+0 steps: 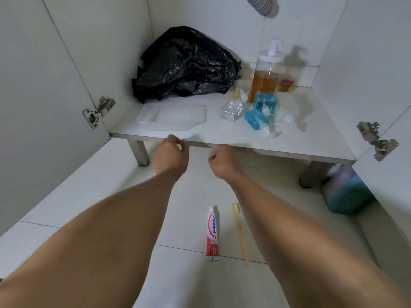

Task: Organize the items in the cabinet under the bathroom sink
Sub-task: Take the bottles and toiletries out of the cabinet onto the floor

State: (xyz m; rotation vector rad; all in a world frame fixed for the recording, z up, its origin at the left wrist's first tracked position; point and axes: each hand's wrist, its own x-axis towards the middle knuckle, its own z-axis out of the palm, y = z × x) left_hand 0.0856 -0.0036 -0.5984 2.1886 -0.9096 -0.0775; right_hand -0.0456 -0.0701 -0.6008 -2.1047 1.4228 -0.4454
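Lying loose: one toothpaste [212,234], one toothbrush [241,235].

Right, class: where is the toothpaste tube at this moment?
In the head view the toothpaste tube lies on the tiled floor, lower centre, before the cabinet, just left of the yellow toothbrush.

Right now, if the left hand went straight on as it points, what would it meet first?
The left hand would likely meet the shelf edge first, then the tray; depth unclear.
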